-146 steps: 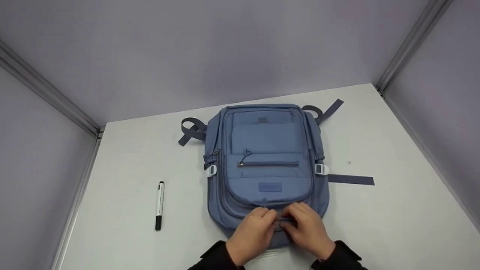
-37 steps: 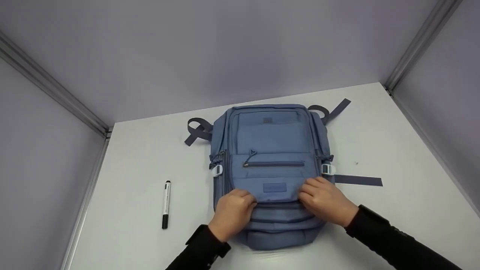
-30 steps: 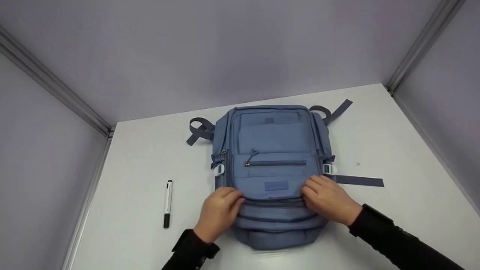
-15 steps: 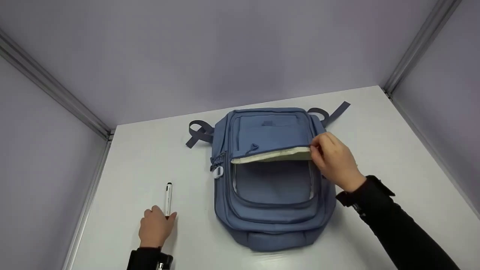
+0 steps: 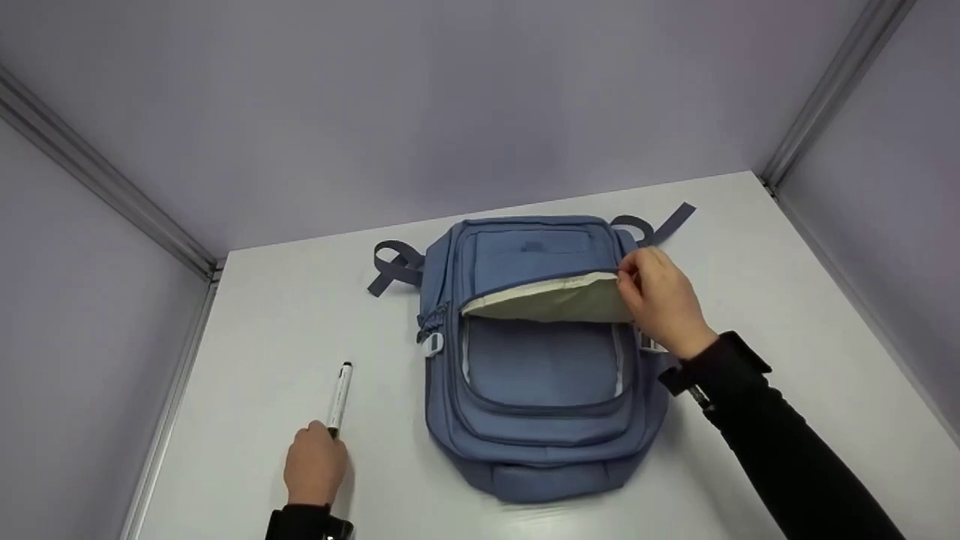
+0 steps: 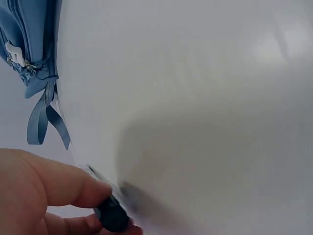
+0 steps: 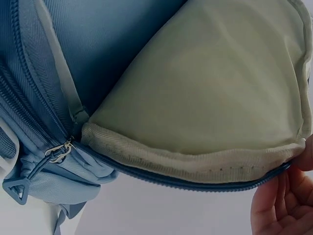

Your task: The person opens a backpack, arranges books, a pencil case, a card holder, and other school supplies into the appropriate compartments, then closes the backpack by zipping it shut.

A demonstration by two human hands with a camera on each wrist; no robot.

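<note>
A blue backpack point(image 5: 551, 484) lies on its back on the white table, its front pocket unzipped and gaping. My right hand point(image 5: 664, 304) pinches the edge of the pocket flap point(image 5: 555, 301) at its right corner and holds it raised, so its pale green lining shows. In the right wrist view the lining point(image 7: 210, 83) spreads wide, with the zipper pull point(image 7: 61, 152) at the flap's other end. My left hand point(image 5: 315, 466), left of the backpack, grips a white marker point(image 5: 340, 394) by its black end. That black end point(image 6: 112, 215) sits between thumb and fingers in the left wrist view.
Dark strap ends point(image 5: 397, 266) stick out at the backpack's upper left, and another strap point(image 5: 675, 225) at its upper right. White buckles point(image 5: 433, 344) sit on its sides. Grey walls point(image 5: 480, 112) with metal edge rails enclose the table behind and at both sides.
Both hands were at the pocket's lower edge earlier. My right hand has lifted the flap up and back; my left hand has moved left to the marker and taken hold, and the marker leans slightly rightward.
</note>
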